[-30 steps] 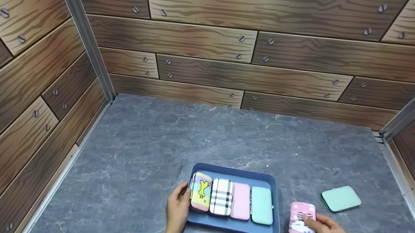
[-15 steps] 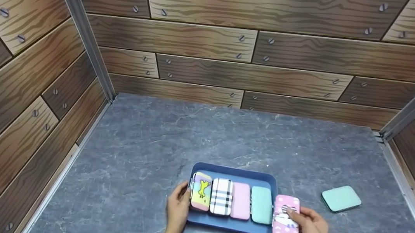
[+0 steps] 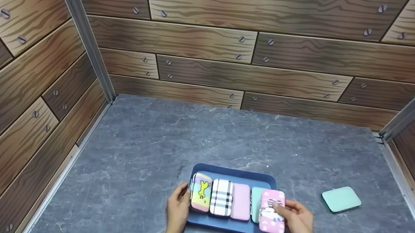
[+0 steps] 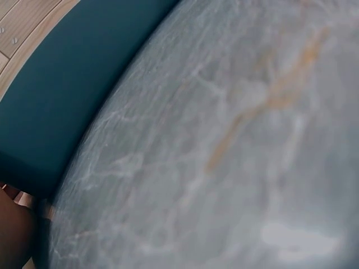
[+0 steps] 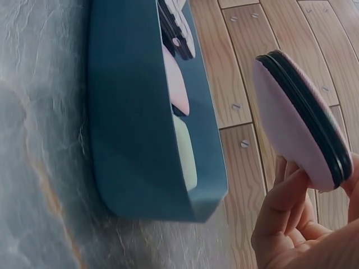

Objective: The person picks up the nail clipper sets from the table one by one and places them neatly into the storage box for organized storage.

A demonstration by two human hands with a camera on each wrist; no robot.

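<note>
My right hand point(image 3: 299, 220) pinches a pink polka-dot case point(image 3: 272, 222) between thumb and fingers, over the right end of a blue tray point(image 3: 226, 225). In the right wrist view, the case point(image 5: 291, 123) shows a dark seam and is clear of the tray wall point(image 5: 134, 129). A mint case point(image 3: 255, 205) in the tray is partly hidden beneath it. Left of that lie a plain pink case point(image 3: 240, 202), a black-and-white checked case point(image 3: 221, 197) and a case with a yellow animal point(image 3: 201, 194). My left hand point(image 3: 178, 209) grips the tray's left rim.
Another mint case point(image 3: 341, 199) lies on the grey marbled tabletop point(image 3: 149, 145), right of the tray. Wood-patterned walls point(image 3: 200, 41) enclose the back and both sides. The left wrist view shows mostly tray wall point(image 4: 67, 84) and tabletop.
My right hand has carried the pink polka-dot case leftward, from beside the tray to above its right end, where it now covers part of the mint case. The left hand and tray have stayed put.
</note>
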